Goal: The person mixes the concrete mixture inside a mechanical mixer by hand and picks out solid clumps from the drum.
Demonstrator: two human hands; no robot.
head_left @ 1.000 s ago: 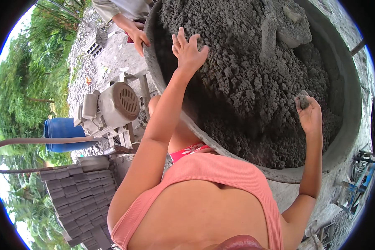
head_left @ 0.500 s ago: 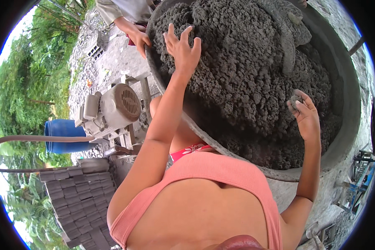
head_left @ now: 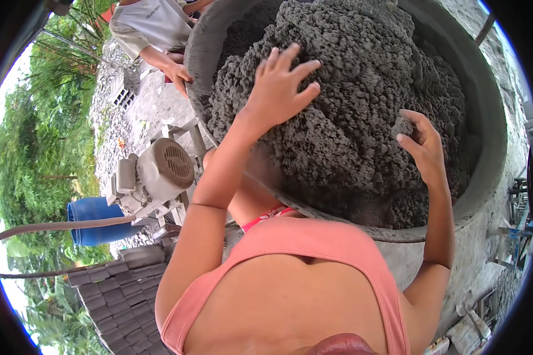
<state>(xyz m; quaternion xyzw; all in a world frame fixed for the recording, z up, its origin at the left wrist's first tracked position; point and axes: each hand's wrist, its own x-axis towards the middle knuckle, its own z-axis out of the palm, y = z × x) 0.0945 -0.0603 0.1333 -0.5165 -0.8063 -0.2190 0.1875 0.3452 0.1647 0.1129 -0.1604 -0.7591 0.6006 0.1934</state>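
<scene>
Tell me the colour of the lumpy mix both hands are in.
Dark grey, seen in the head view: the lumpy damp mix heaped in the round mixer drum.

— Wearing?
— A salmon-pink sleeveless top, with a red patterned edge peeking out above it
— Sleeves, gloves?
— None; bare arms, bare left hand (head_left: 276, 89), bare right hand (head_left: 423, 148)

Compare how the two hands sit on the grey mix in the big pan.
The left hand lies flat on the grey mix, fingers spread; the right hand curls around a lump at the heap's side. The left sits high on the heap, the right lower. Both are bare and touch the mix inside the round pan.
</scene>
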